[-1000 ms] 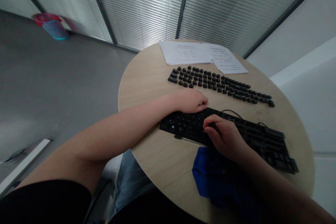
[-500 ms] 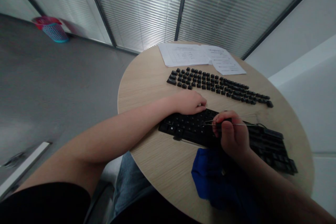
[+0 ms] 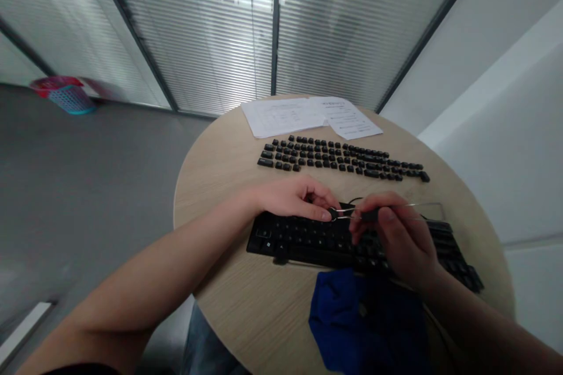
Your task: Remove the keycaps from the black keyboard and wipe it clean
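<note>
My right hand (image 3: 402,234) is closed round the dark handle of a wire keycap puller (image 3: 369,215), whose wire loops stick out on both sides of the fist. The wire ends on the left reach a small black keycap (image 3: 333,214), which the thumb and fingers of my left hand (image 3: 294,199) pinch. Both hands are just over a black keyboard (image 3: 303,249) lying on the round table. Its left part shows bare key posts, while caps sit on its right part. My right hand hides some of the keyboard's middle.
Several rows of loose black keycaps (image 3: 325,155) lie behind the keyboard. Beyond them are printed sheets (image 3: 285,116). A blue cloth (image 3: 338,316) lies at the front edge of the wooden table (image 3: 211,170). On the floor at left stands a red and blue basket (image 3: 73,98).
The puller has risen off the keys with a keycap at its wire end. My left hand has turned from resting on the keyboard to pinching that keycap. The view has shifted.
</note>
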`<control>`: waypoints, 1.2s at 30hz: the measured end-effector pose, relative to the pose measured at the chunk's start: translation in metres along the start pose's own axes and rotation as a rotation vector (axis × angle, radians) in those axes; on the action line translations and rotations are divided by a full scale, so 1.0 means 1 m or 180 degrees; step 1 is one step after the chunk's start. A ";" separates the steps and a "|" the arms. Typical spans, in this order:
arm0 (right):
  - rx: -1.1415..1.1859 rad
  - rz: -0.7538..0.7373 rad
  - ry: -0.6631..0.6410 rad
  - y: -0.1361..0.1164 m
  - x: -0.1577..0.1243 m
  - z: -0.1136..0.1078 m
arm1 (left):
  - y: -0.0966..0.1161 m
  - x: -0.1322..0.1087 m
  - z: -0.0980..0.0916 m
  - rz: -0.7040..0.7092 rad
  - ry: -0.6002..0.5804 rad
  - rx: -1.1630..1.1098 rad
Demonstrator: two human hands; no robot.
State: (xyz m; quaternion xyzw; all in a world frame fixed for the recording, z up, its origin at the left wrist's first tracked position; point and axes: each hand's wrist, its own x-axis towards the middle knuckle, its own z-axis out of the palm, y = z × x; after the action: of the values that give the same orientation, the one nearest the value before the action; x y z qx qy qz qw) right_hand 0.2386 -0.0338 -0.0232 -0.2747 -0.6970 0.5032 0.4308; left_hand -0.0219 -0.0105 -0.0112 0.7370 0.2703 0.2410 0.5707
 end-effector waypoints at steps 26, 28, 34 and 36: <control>0.0572 -0.0630 0.0499 0.006 -0.015 -0.023 | -0.013 -0.017 -0.030 -0.0072 0.1698 0.0217; 0.0566 -0.0649 0.0587 0.010 -0.012 -0.024 | -0.018 -0.018 -0.036 -0.0047 0.1933 0.0498; 0.0506 -0.0776 0.0773 0.015 -0.004 -0.023 | -0.025 -0.010 -0.042 -0.0284 0.1910 0.2208; 0.0385 -0.0875 0.0816 0.018 -0.003 -0.023 | -0.021 -0.001 -0.041 -0.0459 0.1630 0.2970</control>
State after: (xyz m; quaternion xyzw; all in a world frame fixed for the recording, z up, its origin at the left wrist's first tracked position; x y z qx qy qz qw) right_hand 0.2587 -0.0192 -0.0383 -0.2124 -0.6359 0.4415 0.5964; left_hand -0.0523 0.0220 -0.0219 0.8095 0.5292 0.2274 0.1134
